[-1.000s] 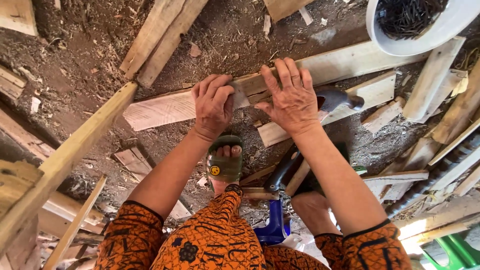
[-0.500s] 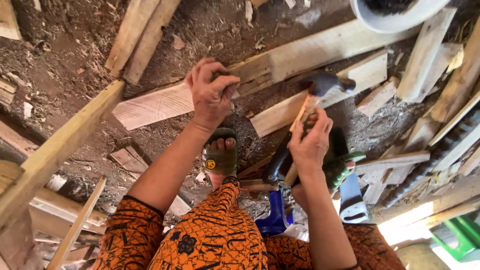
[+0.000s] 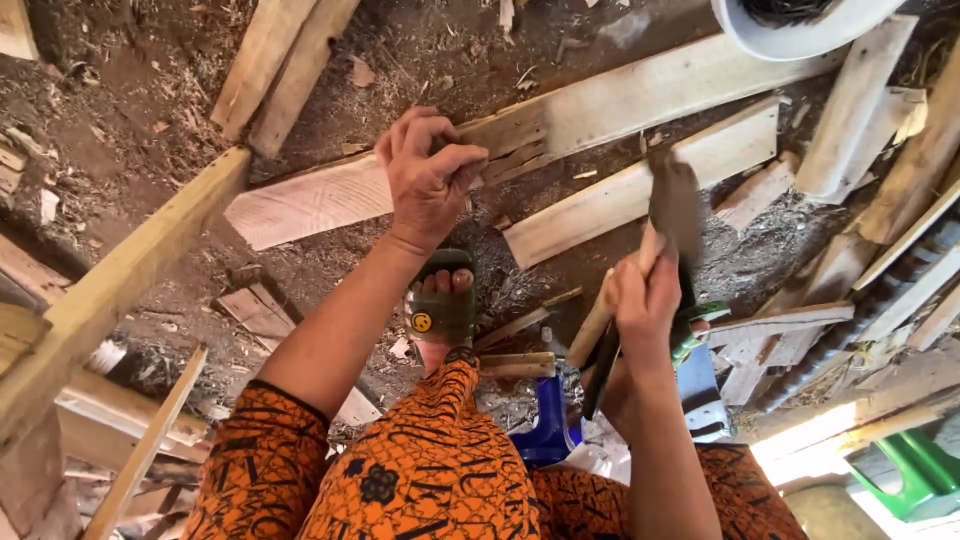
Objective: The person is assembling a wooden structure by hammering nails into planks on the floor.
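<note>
My left hand [image 3: 428,180] presses down on a long pale wooden plank [image 3: 620,100] that lies across the dirt floor, fingers curled at a split spot in its middle. My right hand [image 3: 643,295] grips the wooden handle of a hammer [image 3: 672,205], whose dark head is blurred above a second, shorter plank [image 3: 640,190]. The hammer is raised slightly off the wood. My foot in a green sandal [image 3: 440,305] rests just below the left hand.
A white bucket [image 3: 790,35] stands at the top right. Loose boards and offcuts [image 3: 860,110] crowd the right side. A long timber beam [image 3: 110,290] slants along the left. A blue object [image 3: 550,420] and a green plastic thing [image 3: 915,475] lie near my legs.
My right hand left the plank, took hold of the hammer by its handle and lifted it. The left hand stayed pressed on the long plank.
</note>
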